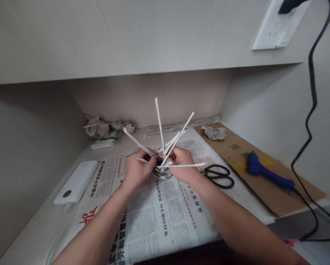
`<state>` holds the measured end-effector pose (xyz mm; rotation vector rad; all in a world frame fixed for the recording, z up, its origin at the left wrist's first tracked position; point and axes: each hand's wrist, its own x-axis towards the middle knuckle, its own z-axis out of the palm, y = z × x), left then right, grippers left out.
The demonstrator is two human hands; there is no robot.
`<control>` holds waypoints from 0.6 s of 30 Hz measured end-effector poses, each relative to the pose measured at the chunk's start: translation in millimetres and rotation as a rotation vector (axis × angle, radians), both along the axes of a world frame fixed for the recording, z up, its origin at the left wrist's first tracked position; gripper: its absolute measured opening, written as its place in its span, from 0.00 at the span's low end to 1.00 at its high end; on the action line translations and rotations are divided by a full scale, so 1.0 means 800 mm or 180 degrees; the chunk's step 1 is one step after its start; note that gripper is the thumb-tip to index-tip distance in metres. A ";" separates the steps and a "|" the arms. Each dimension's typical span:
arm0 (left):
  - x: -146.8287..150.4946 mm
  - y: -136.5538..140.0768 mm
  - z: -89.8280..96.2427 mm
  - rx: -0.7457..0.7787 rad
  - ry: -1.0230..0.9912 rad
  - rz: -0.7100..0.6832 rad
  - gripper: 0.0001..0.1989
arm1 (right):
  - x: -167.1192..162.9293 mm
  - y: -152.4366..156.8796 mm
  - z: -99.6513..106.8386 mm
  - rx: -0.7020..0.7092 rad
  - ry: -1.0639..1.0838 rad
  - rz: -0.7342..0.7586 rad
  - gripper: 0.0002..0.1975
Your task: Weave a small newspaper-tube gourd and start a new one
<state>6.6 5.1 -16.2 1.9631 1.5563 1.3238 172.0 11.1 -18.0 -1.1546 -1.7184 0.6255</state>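
Observation:
A small round basket woven from rolled newspaper [162,173] is between my two hands, low over the newspaper sheet. Several white paper sticks [159,123] fan up and outward from its rim. My left hand [139,163] grips the basket's left side, thumb at the rim by a stick. On the right side, my right hand [181,162] has its fingers closed around the rim and the base of some sticks. One stick lies level across the front of the right hand. The far side of the basket and several fingertips are hidden.
Black-handled scissors [218,176] lie right of my hands. A blue glue gun [266,173] with a black cord rests on cardboard [255,191], near crumpled paper [215,133]. A white power bank [77,182] sits left. Paper rods [181,127] and woven balls [123,126] lie at the back.

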 end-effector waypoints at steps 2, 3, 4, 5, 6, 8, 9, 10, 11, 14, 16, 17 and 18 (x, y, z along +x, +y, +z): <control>0.000 0.001 -0.002 -0.0018 -0.0029 -0.0032 0.07 | 0.000 0.002 -0.001 -0.0084 0.0057 -0.0072 0.02; 0.000 0.001 -0.002 -0.0014 -0.0024 -0.0056 0.07 | -0.001 0.002 0.000 -0.0110 0.0069 -0.0087 0.02; 0.000 0.002 -0.003 0.0011 -0.0012 -0.0081 0.07 | -0.001 0.003 0.001 -0.0139 0.0087 -0.0098 0.02; -0.001 0.002 -0.004 0.0050 0.0009 -0.0108 0.06 | -0.001 0.003 0.003 -0.0175 0.0117 -0.0102 0.02; 0.000 0.002 -0.004 0.0098 0.0029 -0.0134 0.06 | -0.001 0.003 0.004 -0.0212 0.0165 -0.0097 0.02; 0.000 0.003 -0.006 0.0194 0.0023 -0.0165 0.05 | -0.002 0.003 0.006 -0.0291 0.0303 -0.0059 0.02; 0.001 0.003 -0.007 0.0224 -0.0003 -0.0172 0.05 | -0.003 0.003 0.006 -0.0336 0.0403 -0.0024 0.02; 0.001 0.003 -0.008 0.0242 -0.0034 -0.0177 0.05 | -0.004 0.004 0.005 -0.0379 0.0520 0.0022 0.02; 0.002 0.003 -0.008 0.0249 -0.0054 -0.0187 0.05 | -0.004 0.005 0.003 -0.0417 0.0634 0.0066 0.02; 0.003 0.004 -0.009 0.0255 -0.0072 -0.0190 0.05 | -0.007 0.009 -0.003 -0.0549 0.0879 0.0165 0.03; 0.002 0.005 -0.009 0.0165 -0.0180 -0.0203 0.05 | -0.008 0.011 -0.006 -0.0653 0.0996 0.0206 0.05; 0.002 0.006 -0.010 0.0088 -0.0281 -0.0229 0.05 | -0.008 0.011 -0.006 -0.0710 0.1051 0.0225 0.05; 0.001 0.007 -0.011 0.0010 -0.0402 -0.0258 0.06 | -0.008 0.011 -0.006 -0.0764 0.1104 0.0245 0.06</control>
